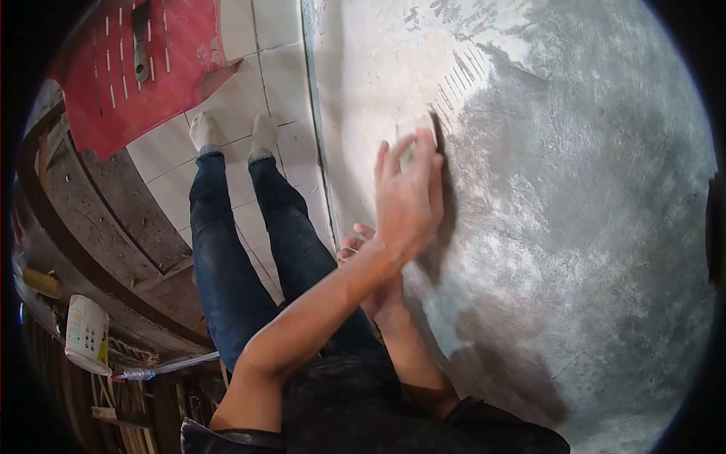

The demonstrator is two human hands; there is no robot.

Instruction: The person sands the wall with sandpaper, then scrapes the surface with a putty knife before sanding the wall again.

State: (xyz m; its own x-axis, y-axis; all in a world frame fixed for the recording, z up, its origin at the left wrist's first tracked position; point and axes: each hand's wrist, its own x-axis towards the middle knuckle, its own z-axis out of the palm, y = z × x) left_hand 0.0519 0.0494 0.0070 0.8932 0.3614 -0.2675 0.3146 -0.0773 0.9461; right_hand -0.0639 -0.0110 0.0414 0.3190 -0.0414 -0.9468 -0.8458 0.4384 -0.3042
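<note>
My left hand [408,189] is raised against the grey-white wall [544,189], its forearm crossing over my right one. Its fingers close around a small, flat, pale piece [414,125] with a dark edge at the wall surface; it looks like a scraper, though I cannot tell its exact kind. Short parallel ridges mark the wall coating just above it. Lower down, in front of my legs, my right hand [369,261] is partly hidden behind the left forearm. Its visible fingers are loosely bent and apart, with nothing seen in them.
A putty knife [141,45] lies on a slotted red plastic surface [174,83] at upper left. My feet in pale socks [203,130] stand on white floor tiles [159,155] beside the wall. A curved wooden frame [83,257] and a white tub [86,334] are at left.
</note>
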